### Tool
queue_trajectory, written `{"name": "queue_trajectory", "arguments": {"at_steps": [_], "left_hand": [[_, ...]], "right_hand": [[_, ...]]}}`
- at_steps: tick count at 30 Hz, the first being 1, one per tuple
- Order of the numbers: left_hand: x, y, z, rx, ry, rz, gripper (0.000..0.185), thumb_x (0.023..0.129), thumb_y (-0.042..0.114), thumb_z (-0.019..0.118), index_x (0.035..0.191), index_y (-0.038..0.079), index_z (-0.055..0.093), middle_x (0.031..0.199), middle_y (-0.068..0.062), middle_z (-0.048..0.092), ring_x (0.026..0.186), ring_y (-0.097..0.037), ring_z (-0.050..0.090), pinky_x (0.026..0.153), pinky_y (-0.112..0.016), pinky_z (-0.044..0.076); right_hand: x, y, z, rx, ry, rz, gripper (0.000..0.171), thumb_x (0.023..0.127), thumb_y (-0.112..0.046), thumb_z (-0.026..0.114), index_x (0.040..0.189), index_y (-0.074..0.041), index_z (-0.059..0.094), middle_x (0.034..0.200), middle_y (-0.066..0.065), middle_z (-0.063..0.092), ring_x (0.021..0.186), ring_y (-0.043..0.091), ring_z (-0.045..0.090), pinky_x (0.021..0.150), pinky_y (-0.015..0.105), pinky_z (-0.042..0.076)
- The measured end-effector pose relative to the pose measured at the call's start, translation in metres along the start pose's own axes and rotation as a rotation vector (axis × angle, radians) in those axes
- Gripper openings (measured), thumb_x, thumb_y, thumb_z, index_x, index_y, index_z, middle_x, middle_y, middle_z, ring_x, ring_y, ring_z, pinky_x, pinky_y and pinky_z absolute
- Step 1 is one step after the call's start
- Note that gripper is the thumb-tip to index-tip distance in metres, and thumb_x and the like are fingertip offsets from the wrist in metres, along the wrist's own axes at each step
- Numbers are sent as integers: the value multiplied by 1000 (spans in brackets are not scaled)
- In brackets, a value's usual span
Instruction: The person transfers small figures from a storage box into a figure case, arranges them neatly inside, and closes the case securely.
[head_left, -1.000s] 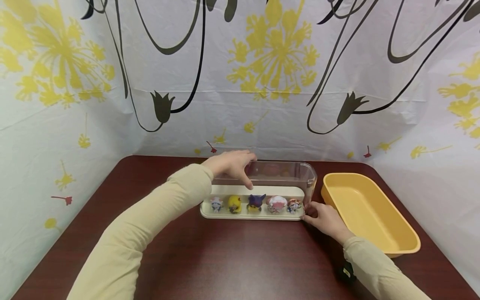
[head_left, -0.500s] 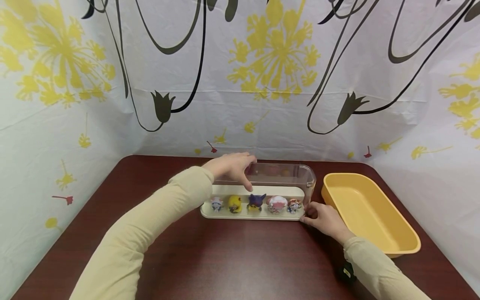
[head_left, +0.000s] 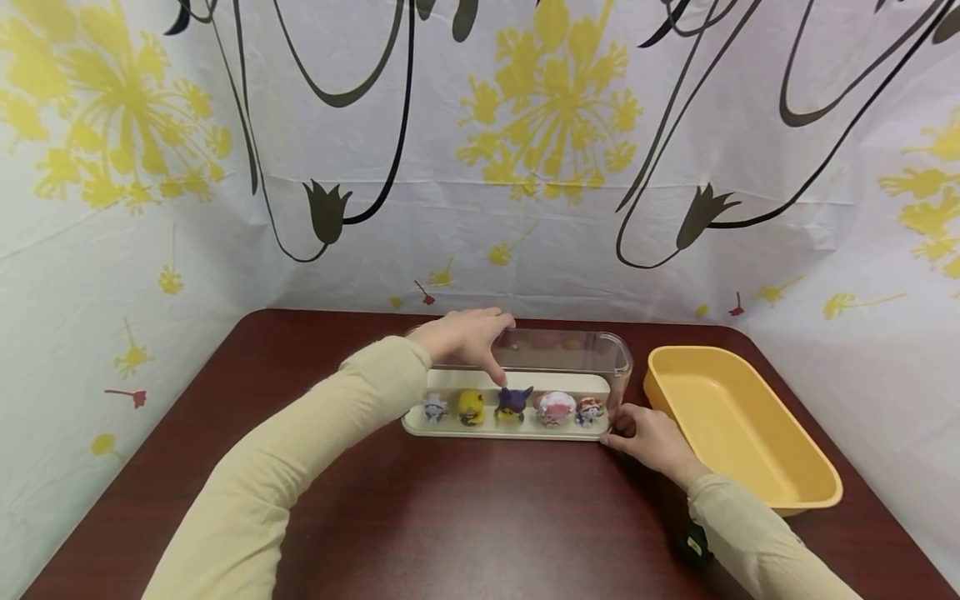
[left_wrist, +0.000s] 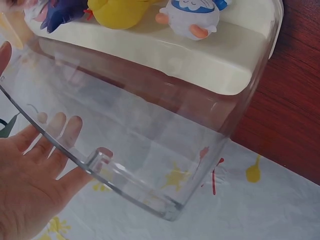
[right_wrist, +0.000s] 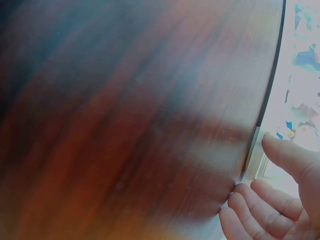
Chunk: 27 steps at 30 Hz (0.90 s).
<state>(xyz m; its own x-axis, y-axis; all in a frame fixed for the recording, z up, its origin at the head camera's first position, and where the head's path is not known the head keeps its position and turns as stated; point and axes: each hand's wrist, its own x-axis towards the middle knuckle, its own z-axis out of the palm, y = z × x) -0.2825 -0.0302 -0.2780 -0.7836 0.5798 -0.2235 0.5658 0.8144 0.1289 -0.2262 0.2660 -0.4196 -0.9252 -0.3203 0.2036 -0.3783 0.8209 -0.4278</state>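
A long cream display base (head_left: 457, 431) lies on the table, with several small toy figurines standing in a row, among them a yellow one (head_left: 471, 407), a purple-eared one (head_left: 513, 404) and a pink-and-white one (head_left: 556, 408). Above and behind them is a clear plastic cover (head_left: 570, 353), tilted over the base. My left hand (head_left: 471, 337) grips this cover across its top, thumb on the near side; its fingers show through the plastic in the left wrist view. At the base's right front corner, my right hand (head_left: 651, 440) pinches the edge between thumb and fingers.
A yellow rectangular tub (head_left: 738, 425) stands close to the right hand and forearm. The dark red-brown table (head_left: 480, 517) ends at a patterned white curtain (head_left: 420, 150) behind and on both sides. A small dark object (head_left: 696, 546) sits by the right sleeve.
The clear cover's upper edge has come down and a little nearer, with my left hand gripping it. My right hand keeps its place at the base's corner; the figurines stay put.
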Motion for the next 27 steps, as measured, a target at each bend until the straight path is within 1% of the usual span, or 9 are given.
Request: {"name": "queue_trajectory", "arguments": {"at_steps": [4,10,17,23,27], "left_hand": [[-1,1,0,7,-7,-8,82,65,54,69,131,18,35,118,1,41,107,-17,42,84,-43,35],[-3,3,0,10,-5,-19,82,65,54,70,130,19,35,118,1,41,106,-17,43,85,-43,35],[-4,5,3,2,-2,-20,84,67,51,70,133,16,32,125,-5,37,111,-21,41,88,-45,33],[-5,5,5,29,0,-18,88,68,51,69,136,15,28,132,-8,32,116,-24,37,89,-44,33],[-5,5,7,49,8,-12,89,68,51,68,138,14,27,132,-8,32,116,-24,37,87,-42,36]], "right_hand": [[0,0,0,-4,-4,3,27,71,-26,74,84,-6,61,73,0,61,61,9,54,56,30,44],[0,-1,0,-4,-6,-1,28,71,-26,74,84,-5,61,73,1,61,61,10,55,57,30,45],[0,0,0,-10,1,0,27,70,-26,74,84,-6,61,72,0,60,60,9,54,56,30,44],[0,2,2,-14,-1,4,26,70,-24,74,83,-7,61,71,0,60,60,9,53,57,30,44],[1,3,3,-16,-4,6,25,70,-25,74,82,-7,61,71,0,60,61,10,54,57,31,44]]}}
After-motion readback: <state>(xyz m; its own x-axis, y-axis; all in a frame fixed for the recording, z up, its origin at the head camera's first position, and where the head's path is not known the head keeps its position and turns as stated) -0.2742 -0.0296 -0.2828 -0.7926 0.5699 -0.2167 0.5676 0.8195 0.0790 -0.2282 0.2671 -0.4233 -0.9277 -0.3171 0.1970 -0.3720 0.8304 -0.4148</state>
